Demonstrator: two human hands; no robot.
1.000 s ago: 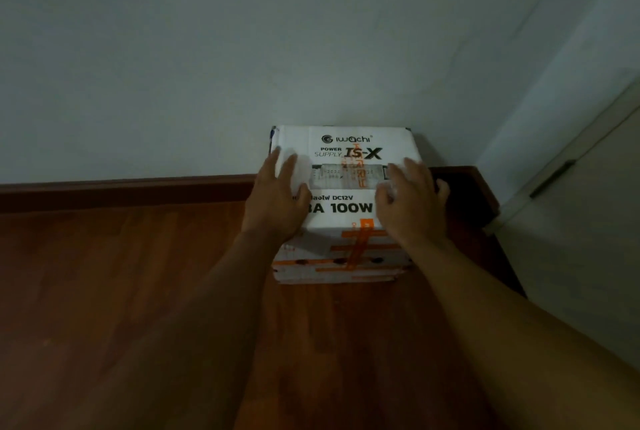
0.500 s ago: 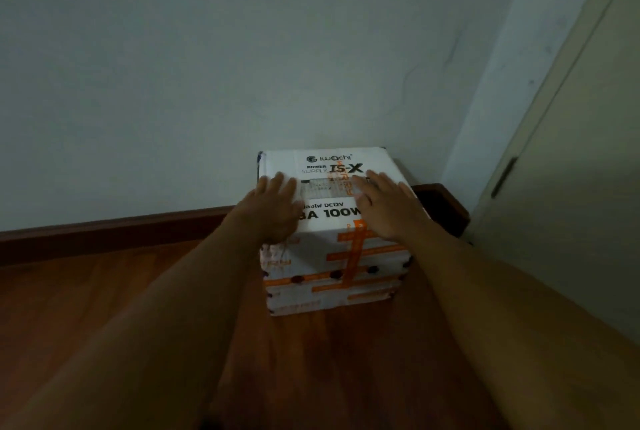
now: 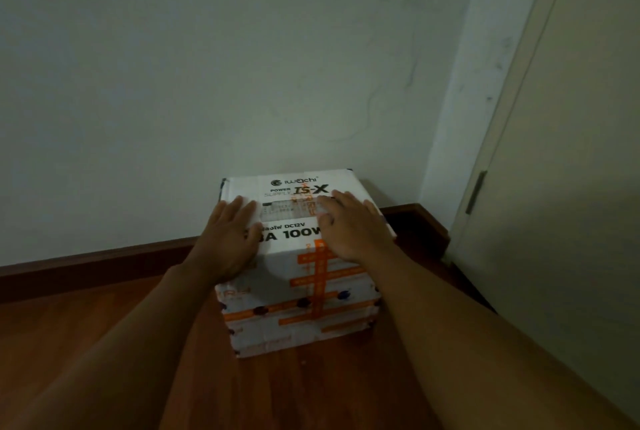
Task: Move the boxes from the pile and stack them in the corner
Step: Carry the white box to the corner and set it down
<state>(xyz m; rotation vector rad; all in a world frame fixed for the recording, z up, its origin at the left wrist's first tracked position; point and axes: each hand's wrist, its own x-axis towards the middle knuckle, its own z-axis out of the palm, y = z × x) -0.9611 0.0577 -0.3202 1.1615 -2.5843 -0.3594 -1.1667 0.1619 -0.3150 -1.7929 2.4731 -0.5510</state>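
A white cardboard box [image 3: 294, 294] with black "Power Supply" print and orange tape stands on the wooden floor, close to the back wall and near the room's corner. My left hand [image 3: 230, 239] lies flat on the left part of its top, fingers spread. On the right part of the top rests my right hand [image 3: 349, 228], also flat with fingers apart. Neither hand curls around an edge. The box's back and right sides are hidden.
A dark wooden skirting board [image 3: 97, 267] runs along the pale back wall to the corner [image 3: 419, 211]. A pale door [image 3: 568, 187] with a hinge stands at the right. Wooden floor [image 3: 86, 336] stretches to the left and in front of the box.
The view has tilted up and turned right, so the box sits lower and the door shows more. Both hands stay flat on the box top, the right one slightly further in.
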